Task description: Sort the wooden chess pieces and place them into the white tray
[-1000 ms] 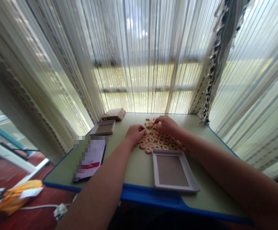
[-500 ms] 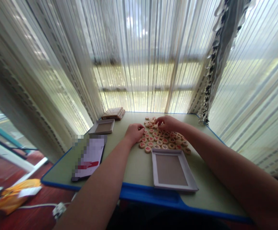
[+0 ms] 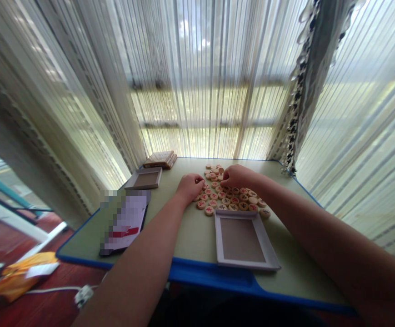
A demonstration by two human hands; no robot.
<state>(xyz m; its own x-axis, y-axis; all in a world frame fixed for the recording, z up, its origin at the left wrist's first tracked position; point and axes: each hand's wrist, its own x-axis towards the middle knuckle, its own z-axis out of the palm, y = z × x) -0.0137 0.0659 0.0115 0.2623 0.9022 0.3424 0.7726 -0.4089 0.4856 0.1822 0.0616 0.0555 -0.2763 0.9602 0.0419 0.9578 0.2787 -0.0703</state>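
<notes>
Many round wooden Chinese chess pieces (image 3: 221, 195), marked with red or black characters, lie in a loose spread on the table. At the spread's left edge is my left hand (image 3: 189, 187), its fingers curled toward the thumb; what they hold, if anything, is hidden. My right hand (image 3: 237, 176) reaches over the back of the spread with bent fingers pointing down among the pieces. A tilted piece (image 3: 221, 170) shows just beside its knuckles. Whatever lies under those fingertips is covered by the hand. Near me, an open shallow box part (image 3: 275, 262) touches the front pieces.
The pale green table (image 3: 187, 240) has a blue rim. On its left stand a second shallow box part (image 3: 144, 187), a folded board-like stack (image 3: 159, 159) and a phone-like device (image 3: 126, 225), partly pixelated. Curtains (image 3: 200, 109) hang close behind. An orange bag (image 3: 23, 274) lies on the floor.
The fingers of my right hand have bent downward and drawn in among the pieces, and a tilted piece now shows beside them. My left hand has stayed nearly still. The view shifted slightly.
</notes>
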